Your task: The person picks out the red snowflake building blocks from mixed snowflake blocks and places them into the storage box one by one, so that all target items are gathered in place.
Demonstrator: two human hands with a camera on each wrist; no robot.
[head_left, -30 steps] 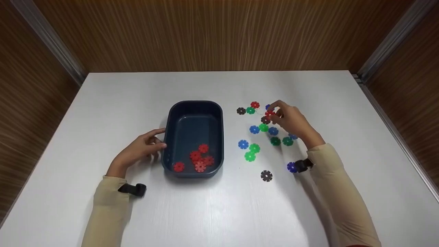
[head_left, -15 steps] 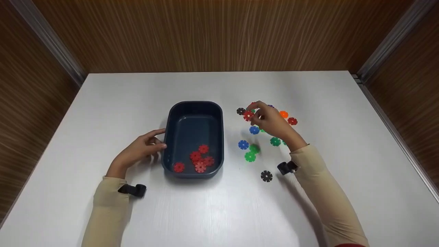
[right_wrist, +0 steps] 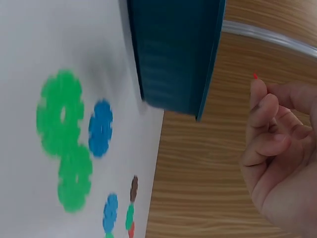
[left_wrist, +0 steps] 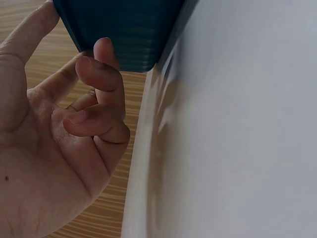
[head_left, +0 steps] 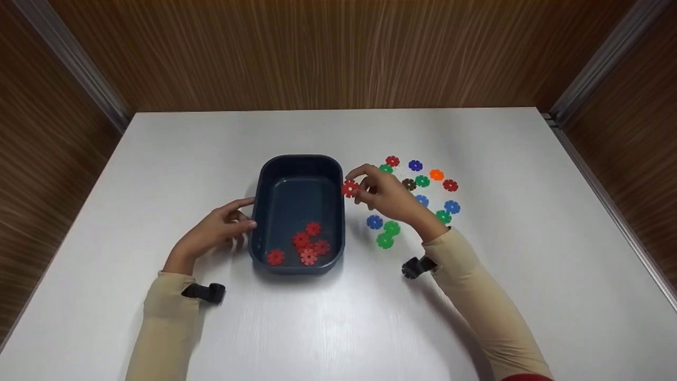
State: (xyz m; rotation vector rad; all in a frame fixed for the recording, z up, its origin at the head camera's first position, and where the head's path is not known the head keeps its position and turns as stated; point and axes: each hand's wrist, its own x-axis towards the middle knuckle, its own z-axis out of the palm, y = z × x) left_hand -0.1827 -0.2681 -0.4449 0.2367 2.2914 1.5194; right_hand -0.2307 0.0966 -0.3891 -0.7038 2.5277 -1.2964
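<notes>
My right hand (head_left: pixel 389 197) pinches a red snowflake building disc (head_left: pixel 349 188) between thumb and fingertips, at the right rim of the dark blue plastic bin (head_left: pixel 301 198). In the right wrist view only a red sliver of that disc (right_wrist: pixel 255 76) shows above the fingertips. The bin stands upright, with several red discs (head_left: pixel 309 257) lying in its near end. My left hand (head_left: pixel 214 230) touches the bin's left rim with thumb and index finger; its other fingers are loosely bent in the left wrist view.
Right of the bin lie several loose discs: green (head_left: pixel 385 241), blue (head_left: pixel 374 222), orange (head_left: pixel 437 174), brown (head_left: pixel 409 184) and red (head_left: pixel 450 185). A dark disc (head_left: pixel 408 270) is partly behind the right wrist camera (head_left: pixel 420 265). Wood-grain panels (head_left: pixel 338 55) enclose the white table (head_left: pixel 296 328).
My right hand has carried the red disc left from the loose discs to the bin's right rim, uncovering orange, red and green discs. The left hand and the bin have stayed put.
</notes>
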